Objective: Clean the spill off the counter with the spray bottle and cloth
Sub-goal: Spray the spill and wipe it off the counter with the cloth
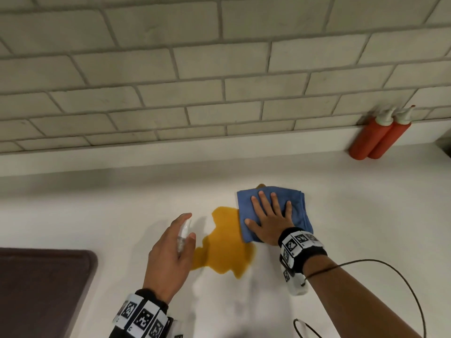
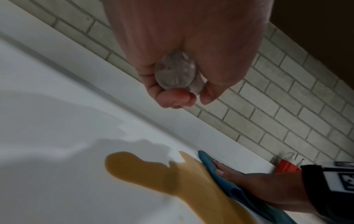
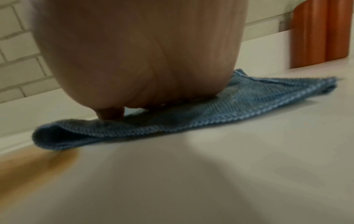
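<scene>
An amber spill (image 1: 224, 242) spreads over the white counter (image 1: 341, 215). My right hand (image 1: 271, 215) presses flat, fingers spread, on a folded blue cloth (image 1: 299, 211) that covers the spill's right edge; a bit of spill shows beyond the cloth's far side. My left hand (image 1: 170, 252) grips a small clear spray bottle (image 1: 184, 232) just left of the spill, a little above the counter. In the left wrist view the bottle (image 2: 175, 71) sits end-on in my curled fingers (image 2: 172, 98), above the spill (image 2: 153, 171) and cloth (image 2: 214, 171). In the right wrist view my palm (image 3: 143, 60) rests on the cloth (image 3: 229, 109).
Two red squeeze bottles (image 1: 380, 136) stand against the brick backsplash (image 1: 195, 69) at the far right. A dark mat (image 1: 41, 289) lies at the near left. A black cable (image 1: 390, 276) loops from my right wrist over the near right counter.
</scene>
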